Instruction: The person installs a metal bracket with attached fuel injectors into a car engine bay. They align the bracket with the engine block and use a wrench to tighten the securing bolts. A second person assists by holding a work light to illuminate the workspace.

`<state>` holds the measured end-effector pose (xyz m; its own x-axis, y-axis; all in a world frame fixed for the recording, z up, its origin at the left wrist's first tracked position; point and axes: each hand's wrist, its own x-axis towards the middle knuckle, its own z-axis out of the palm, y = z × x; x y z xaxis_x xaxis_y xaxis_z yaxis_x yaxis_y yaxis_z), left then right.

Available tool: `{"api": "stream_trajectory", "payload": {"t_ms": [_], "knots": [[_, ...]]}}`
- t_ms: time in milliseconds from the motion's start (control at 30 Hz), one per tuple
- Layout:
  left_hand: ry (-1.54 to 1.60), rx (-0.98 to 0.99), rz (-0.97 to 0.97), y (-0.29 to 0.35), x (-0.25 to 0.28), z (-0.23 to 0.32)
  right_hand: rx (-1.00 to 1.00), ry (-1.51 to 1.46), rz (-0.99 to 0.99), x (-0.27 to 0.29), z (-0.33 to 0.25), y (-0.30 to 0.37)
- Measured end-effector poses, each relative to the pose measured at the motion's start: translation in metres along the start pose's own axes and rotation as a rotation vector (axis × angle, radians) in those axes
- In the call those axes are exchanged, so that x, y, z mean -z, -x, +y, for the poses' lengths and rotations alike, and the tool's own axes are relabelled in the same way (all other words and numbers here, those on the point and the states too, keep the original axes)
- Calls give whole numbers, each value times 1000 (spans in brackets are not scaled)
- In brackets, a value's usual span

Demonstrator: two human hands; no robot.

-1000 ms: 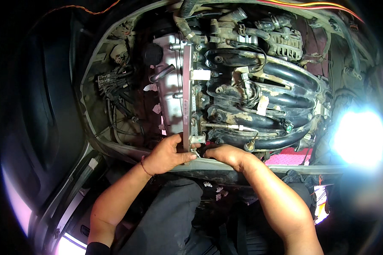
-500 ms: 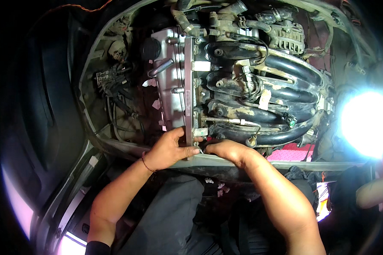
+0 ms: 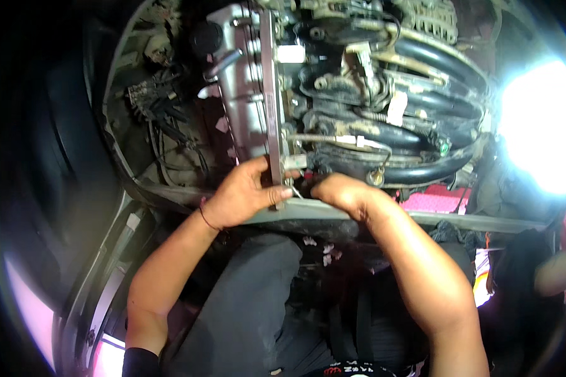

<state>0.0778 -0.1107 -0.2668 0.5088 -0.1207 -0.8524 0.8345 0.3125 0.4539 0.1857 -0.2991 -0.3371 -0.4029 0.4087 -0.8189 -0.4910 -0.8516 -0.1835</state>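
A long, narrow metal bar (image 3: 272,100) lies along the silver engine cover (image 3: 240,94), running away from me. My left hand (image 3: 242,196) is closed round its near end, with the thumb on the near side and the fingertips showing past the bar's right edge. Just right of that thumb, a thin pale metal piece (image 3: 297,193) sticks out between my hands. My right hand (image 3: 341,193) is curled beside it, fingers bent down into the engine bay. Its fingertips, and whatever they hold, are hidden.
Black curved intake pipes (image 3: 421,129) fill the right of the bay. A braided-sleeve cable (image 3: 324,139) with a sensor end (image 3: 375,178) lies across them. The body's front rail (image 3: 324,210) runs below my hands. A bright lamp (image 3: 544,129) glares at right, near another person's arm (image 3: 558,273).
The engine sits higher in the picture as the view has shifted. My right hand has drawn slightly away from my left thumb, and the thin piece between them shows more. My left hand keeps its grip.
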Motion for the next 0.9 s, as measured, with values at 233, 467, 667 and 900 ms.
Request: {"api": "stream_trajectory", "payload": {"t_ms": [233,467,667,900], "knots": [[-9,-68,-33,-1,-1,-3,25,-153,-23,-4,0,2],[56,-86,15,-1,-9,-4,26,-178,-11,-6,-4,9],[50,-117,72,11,-14,0,-13,-79,2,-4,-11,12],[35,-138,85,9,-9,3,9,-68,1,-4,1,1]]}}
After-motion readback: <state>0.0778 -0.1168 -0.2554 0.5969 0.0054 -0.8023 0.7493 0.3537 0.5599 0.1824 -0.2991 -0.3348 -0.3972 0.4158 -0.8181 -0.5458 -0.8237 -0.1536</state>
